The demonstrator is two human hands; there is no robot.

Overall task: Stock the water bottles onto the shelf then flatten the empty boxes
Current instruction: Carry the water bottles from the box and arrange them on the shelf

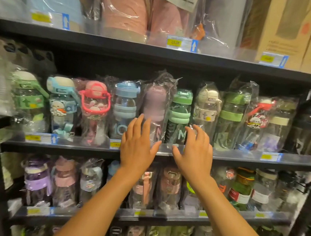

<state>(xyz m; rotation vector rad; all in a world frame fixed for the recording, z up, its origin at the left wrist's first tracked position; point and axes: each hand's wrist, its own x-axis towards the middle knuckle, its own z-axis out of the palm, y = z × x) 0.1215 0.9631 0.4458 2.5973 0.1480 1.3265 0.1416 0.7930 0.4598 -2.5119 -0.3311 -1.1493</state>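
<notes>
Shelf [241, 160] of bagged bottles [124, 108], left hand [138, 144], right hand [195, 152], fingers spread, gripping nothing

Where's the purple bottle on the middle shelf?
In the head view, the purple bottle stands mid-shelf between the blue-capped bottle on the left and the green-capped bottle on the right, just behind the left hand.

In the upper middle of the frame I see pink goods in plastic wrap [127, 8], with a yellow price label [174, 42] below them to the right.
</notes>
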